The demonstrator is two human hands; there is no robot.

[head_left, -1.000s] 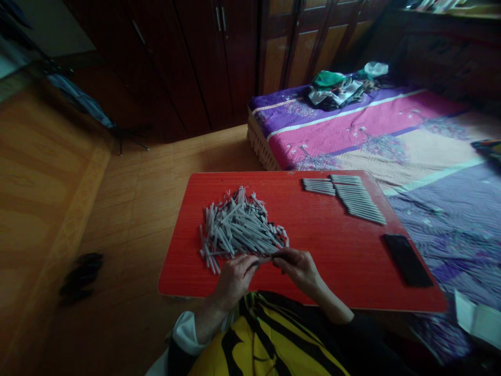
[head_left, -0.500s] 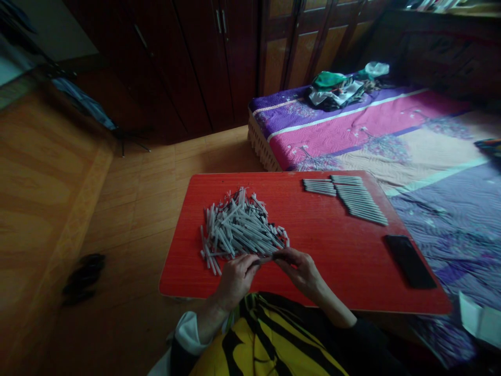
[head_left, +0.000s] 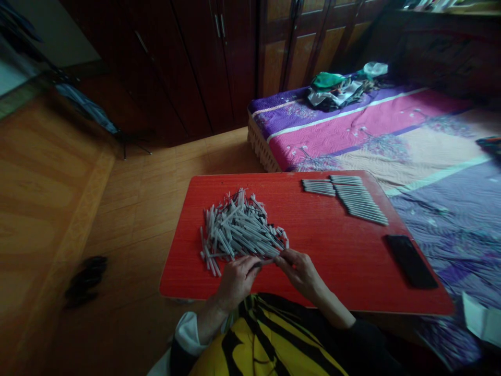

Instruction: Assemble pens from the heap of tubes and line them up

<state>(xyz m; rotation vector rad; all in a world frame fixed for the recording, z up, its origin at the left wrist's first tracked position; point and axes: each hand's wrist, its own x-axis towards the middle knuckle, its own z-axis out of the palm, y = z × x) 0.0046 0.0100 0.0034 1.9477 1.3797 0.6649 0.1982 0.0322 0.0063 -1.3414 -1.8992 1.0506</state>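
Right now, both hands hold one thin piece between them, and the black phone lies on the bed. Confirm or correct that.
Not on the bed: the head view shows the black phone on the red table. The left hand and right hand do hold one thin piece.

Dark wooden wardrobes (head_left: 191, 68) behind a purple-and-pink bed (head_left: 329, 125), tan floor (head_left: 144, 219).

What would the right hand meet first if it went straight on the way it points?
Beyond the stick the right hand holds, probably the pile; the hand's height is unclear, so it might pass above.
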